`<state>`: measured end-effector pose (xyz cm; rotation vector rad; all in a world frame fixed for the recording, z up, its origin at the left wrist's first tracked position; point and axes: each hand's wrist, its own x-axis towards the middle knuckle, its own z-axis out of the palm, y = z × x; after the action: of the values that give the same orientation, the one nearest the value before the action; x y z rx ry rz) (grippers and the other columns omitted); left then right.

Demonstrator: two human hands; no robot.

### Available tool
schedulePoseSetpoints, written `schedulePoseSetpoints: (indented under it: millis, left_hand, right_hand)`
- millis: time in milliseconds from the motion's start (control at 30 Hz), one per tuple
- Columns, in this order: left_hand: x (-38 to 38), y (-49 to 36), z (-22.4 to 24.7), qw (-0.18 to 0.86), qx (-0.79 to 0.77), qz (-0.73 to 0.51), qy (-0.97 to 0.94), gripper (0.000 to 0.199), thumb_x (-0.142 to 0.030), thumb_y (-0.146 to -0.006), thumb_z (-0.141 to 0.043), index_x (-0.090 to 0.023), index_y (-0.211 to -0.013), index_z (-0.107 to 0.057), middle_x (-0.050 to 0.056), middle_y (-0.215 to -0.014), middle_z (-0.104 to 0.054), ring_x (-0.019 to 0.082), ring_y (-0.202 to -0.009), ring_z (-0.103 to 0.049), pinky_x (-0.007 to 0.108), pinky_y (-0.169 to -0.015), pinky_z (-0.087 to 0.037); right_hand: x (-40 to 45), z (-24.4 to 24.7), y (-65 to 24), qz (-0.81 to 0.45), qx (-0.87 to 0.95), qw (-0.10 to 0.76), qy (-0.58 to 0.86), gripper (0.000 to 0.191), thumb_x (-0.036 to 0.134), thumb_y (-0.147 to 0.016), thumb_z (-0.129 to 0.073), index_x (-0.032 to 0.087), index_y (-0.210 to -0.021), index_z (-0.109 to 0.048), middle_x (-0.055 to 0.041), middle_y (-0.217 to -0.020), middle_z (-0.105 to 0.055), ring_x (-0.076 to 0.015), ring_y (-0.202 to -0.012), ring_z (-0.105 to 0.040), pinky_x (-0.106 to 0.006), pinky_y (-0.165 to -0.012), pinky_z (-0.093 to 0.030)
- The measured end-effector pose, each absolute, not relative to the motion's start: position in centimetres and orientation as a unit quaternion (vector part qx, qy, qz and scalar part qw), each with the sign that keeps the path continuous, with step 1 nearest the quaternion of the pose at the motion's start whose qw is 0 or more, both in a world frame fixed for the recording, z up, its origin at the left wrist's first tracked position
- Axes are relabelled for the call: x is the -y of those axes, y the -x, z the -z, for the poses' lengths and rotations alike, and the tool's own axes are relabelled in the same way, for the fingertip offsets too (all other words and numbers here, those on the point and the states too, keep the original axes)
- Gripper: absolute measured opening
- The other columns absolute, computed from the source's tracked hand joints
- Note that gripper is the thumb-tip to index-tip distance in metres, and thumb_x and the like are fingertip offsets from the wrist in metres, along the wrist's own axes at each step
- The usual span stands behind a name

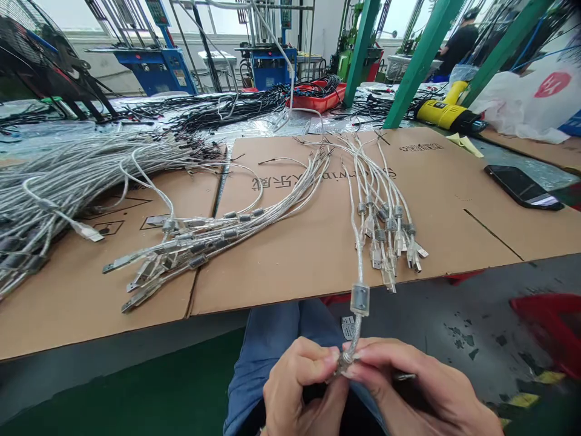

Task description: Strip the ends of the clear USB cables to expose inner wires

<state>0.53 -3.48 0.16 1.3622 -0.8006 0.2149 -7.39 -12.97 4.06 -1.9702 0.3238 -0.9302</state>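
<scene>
Over my lap, a clear-jacketed USB cable [357, 330] runs down from the cardboard into both hands. My left hand [302, 384] pinches its end between thumb and fingertips. Right beside it, my right hand [413, 384] grips the same end, with a small metallic piece showing near its fingers. The connector itself is mostly hidden by the fingertips. Just above them on the cable sits a grey ferrite bead [360, 300]. Beyond lies a fanned bunch of similar cables [385, 224], USB plugs facing me. Left of it, another bunch [227, 239] has its plugs pointing left.
A large heap of cables [68, 181] covers the left of the cardboard [272, 272]. A phone [521, 186] lies at the right, near a yellow heat gun [445, 115] and a white plastic bag [521, 109]. Behind are a red tray [318, 100] and green posts [420, 60].
</scene>
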Motion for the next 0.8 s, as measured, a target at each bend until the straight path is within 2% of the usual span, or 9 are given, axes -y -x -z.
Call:
schedulePoseSetpoints:
  millis: [133, 267, 333, 400, 433, 500, 600, 733, 800]
  left_hand:
    - [3.4, -0.2, -0.1, 0.734, 0.321, -0.051, -0.596, 0.033, 0.006, -0.057, -0.070, -0.019, -0.077, -0.063, -0.002, -0.061, -0.066, 0.010, -0.052, -0.062, 0.018, -0.048, -0.053]
    - [3.5, 0.5, -1.5, 0.825, 0.119, 0.181, -0.522, 0.027, -0.004, -0.054, -0.079, -0.016, -0.064, -0.057, -0.004, -0.057, -0.062, 0.004, -0.050, -0.057, 0.011, -0.048, -0.048]
    - [3.6, 0.7, -2.4, 0.830, -0.001, 0.296, -0.472, 0.033, -0.016, -0.052, -0.084, -0.015, -0.062, -0.052, -0.004, -0.056, -0.061, 0.003, -0.045, -0.054, 0.010, -0.044, -0.047]
    - [3.7, 0.8, -2.8, 0.818, -0.054, 0.379, -0.430, 0.041, -0.023, -0.050, -0.085, -0.016, -0.063, -0.048, -0.003, -0.055, -0.064, 0.003, -0.041, -0.054, 0.011, -0.040, -0.046]
    - [3.7, 0.8, -2.8, 0.814, -0.056, 0.412, -0.406, 0.043, -0.024, -0.049, -0.086, -0.016, -0.064, -0.046, -0.003, -0.055, -0.066, 0.003, -0.040, -0.054, 0.011, -0.039, -0.046]
    - [3.8, 0.9, -2.3, 0.816, -0.023, 0.467, -0.339, 0.044, -0.024, -0.052, -0.085, -0.017, -0.066, -0.044, -0.002, -0.055, -0.068, 0.004, -0.037, -0.056, 0.010, -0.036, -0.044]
    - [3.8, 1.1, -1.3, 0.822, 0.045, 0.505, -0.260, 0.035, -0.024, -0.061, -0.080, -0.018, -0.071, -0.047, 0.000, -0.061, -0.073, 0.006, -0.039, -0.061, 0.007, -0.036, -0.044]
    - [3.3, 1.1, -1.2, 0.809, 0.053, 0.496, -0.312, 0.017, -0.019, -0.069, -0.074, -0.016, -0.077, -0.059, 0.004, -0.074, -0.076, 0.006, -0.050, -0.067, 0.009, -0.048, -0.052]
    - [2.9, 0.9, -1.6, 0.804, 0.071, 0.497, -0.318, 0.014, -0.020, -0.069, -0.073, -0.017, -0.080, -0.065, 0.004, -0.079, -0.076, 0.008, -0.053, -0.069, 0.011, -0.049, -0.053]
  right_hand:
    - [13.4, -4.7, 7.0, 0.351, -0.093, 0.461, 0.810, 0.024, -0.002, -0.070, -0.065, 0.021, -0.077, -0.066, 0.0003, -0.072, -0.071, -0.0142, -0.061, -0.069, -0.017, -0.060, -0.056]
    - [14.0, -5.4, 6.9, 0.316, -0.138, 0.556, 0.757, 0.014, 0.013, -0.072, -0.068, 0.021, -0.062, -0.063, 0.0006, -0.064, -0.064, -0.0127, -0.055, -0.062, -0.017, -0.050, -0.052]
    - [14.6, -5.6, 7.1, 0.291, -0.179, 0.587, 0.734, 0.012, 0.022, -0.078, -0.064, 0.022, -0.067, -0.067, 0.0005, -0.064, -0.064, -0.0098, -0.045, -0.055, -0.016, -0.042, -0.047]
    - [15.4, -5.6, 7.2, 0.249, -0.201, 0.599, 0.734, 0.013, 0.026, -0.082, -0.060, 0.024, -0.079, -0.072, 0.0004, -0.064, -0.064, -0.0069, -0.037, -0.046, -0.015, -0.035, -0.040]
    - [15.8, -5.5, 7.1, 0.223, -0.202, 0.607, 0.735, 0.013, 0.027, -0.083, -0.060, 0.024, -0.082, -0.072, 0.0007, -0.064, -0.064, -0.0061, -0.036, -0.043, -0.015, -0.033, -0.037]
    - [16.4, -5.5, 6.6, 0.178, -0.194, 0.628, 0.733, 0.013, 0.029, -0.081, -0.062, 0.021, -0.082, -0.072, 0.0006, -0.061, -0.063, -0.0073, -0.039, -0.044, -0.015, -0.034, -0.036]
    - [16.7, -5.8, 5.6, 0.142, -0.193, 0.647, 0.724, 0.021, 0.032, -0.079, -0.063, 0.017, -0.065, -0.065, 0.0012, -0.056, -0.057, -0.0099, -0.047, -0.048, -0.018, -0.041, -0.040]
    - [16.6, -6.7, 4.8, 0.111, -0.186, 0.642, 0.735, 0.033, 0.029, -0.076, -0.065, 0.017, -0.050, -0.048, 0.0057, -0.049, -0.037, -0.0085, -0.046, -0.034, -0.019, -0.041, -0.032]
    - [16.7, -7.2, 4.7, 0.096, -0.173, 0.640, 0.743, 0.033, 0.028, -0.077, -0.064, 0.017, -0.050, -0.046, 0.0059, -0.049, -0.036, -0.0084, -0.046, -0.033, -0.020, -0.041, -0.030]
